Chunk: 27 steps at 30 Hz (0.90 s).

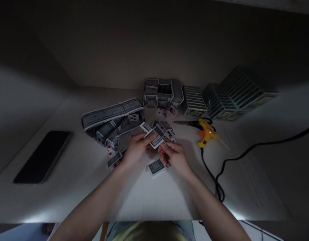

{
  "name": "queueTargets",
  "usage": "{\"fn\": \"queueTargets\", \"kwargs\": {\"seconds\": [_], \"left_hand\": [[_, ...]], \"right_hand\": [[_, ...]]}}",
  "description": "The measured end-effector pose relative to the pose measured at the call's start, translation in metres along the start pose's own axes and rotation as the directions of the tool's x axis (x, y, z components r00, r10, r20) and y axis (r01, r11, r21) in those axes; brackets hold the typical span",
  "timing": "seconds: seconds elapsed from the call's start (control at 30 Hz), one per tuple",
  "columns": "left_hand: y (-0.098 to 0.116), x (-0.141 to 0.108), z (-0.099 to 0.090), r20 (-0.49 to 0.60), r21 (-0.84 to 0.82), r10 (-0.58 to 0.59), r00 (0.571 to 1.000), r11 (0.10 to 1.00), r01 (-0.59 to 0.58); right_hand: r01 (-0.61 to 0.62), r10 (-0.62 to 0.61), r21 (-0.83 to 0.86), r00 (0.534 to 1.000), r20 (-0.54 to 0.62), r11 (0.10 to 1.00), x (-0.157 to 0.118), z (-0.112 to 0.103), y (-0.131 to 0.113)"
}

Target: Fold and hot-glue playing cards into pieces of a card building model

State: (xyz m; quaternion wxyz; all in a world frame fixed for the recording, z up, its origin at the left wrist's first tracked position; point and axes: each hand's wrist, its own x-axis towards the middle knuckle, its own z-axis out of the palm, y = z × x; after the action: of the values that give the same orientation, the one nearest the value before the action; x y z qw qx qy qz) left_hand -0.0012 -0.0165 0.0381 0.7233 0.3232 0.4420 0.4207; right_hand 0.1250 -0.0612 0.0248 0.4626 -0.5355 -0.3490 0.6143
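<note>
Patterned playing cards (154, 140) are held between my two hands above the middle of the table. My left hand (138, 147) pinches them from the left, thumb on top. At their lower right end, the fingers of my right hand (173, 154) close on the edge. Just below lies a small deck of playing cards (156, 166), back side up. Loose cards (167, 127) are scattered behind my hands, some face up. To the left stands a long structure built of cards (113, 113), with a few cards (111, 150) near its front end.
A yellow glue gun (207, 133) with a lit orange light rests at the right, its black cord (235, 157) trailing across the table. Scissors (194, 123) lie beside it. Card structures (163, 92) and striped card boxes (194, 100) line the back. A phone (42, 157) lies left.
</note>
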Motion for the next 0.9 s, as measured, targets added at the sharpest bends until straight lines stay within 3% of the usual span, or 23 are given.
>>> {"fn": "queueTargets", "kwargs": {"seconds": [0.27, 0.43, 0.63, 0.8, 0.9], "left_hand": [[-0.003, -0.003, 0.004, -0.025, -0.003, 0.030, 0.999, 1.000, -0.030], [-0.001, -0.003, 0.002, -0.033, 0.094, 0.076, 0.997, 0.993, -0.073], [0.004, -0.001, -0.001, -0.039, 0.279, 0.198, 0.979, 0.943, -0.180], [0.007, -0.004, -0.001, -0.022, 0.305, 0.205, 0.979, 0.934, -0.189], [0.008, -0.003, -0.003, 0.005, 0.315, 0.178, 0.984, 0.934, -0.170]], "right_hand": [[0.025, -0.023, 0.042, 0.998, -0.055, 0.999, -0.002, 0.006, -0.004], [0.031, -0.026, 0.059, 0.996, -0.083, 0.998, -0.003, 0.006, -0.003], [0.022, -0.020, 0.031, 0.998, -0.064, 0.999, -0.003, 0.003, -0.005], [0.022, -0.018, 0.051, 0.997, -0.076, 0.998, -0.003, 0.001, -0.005], [0.013, -0.012, 0.077, 1.000, -0.016, 0.997, -0.001, -0.002, -0.004]]}}
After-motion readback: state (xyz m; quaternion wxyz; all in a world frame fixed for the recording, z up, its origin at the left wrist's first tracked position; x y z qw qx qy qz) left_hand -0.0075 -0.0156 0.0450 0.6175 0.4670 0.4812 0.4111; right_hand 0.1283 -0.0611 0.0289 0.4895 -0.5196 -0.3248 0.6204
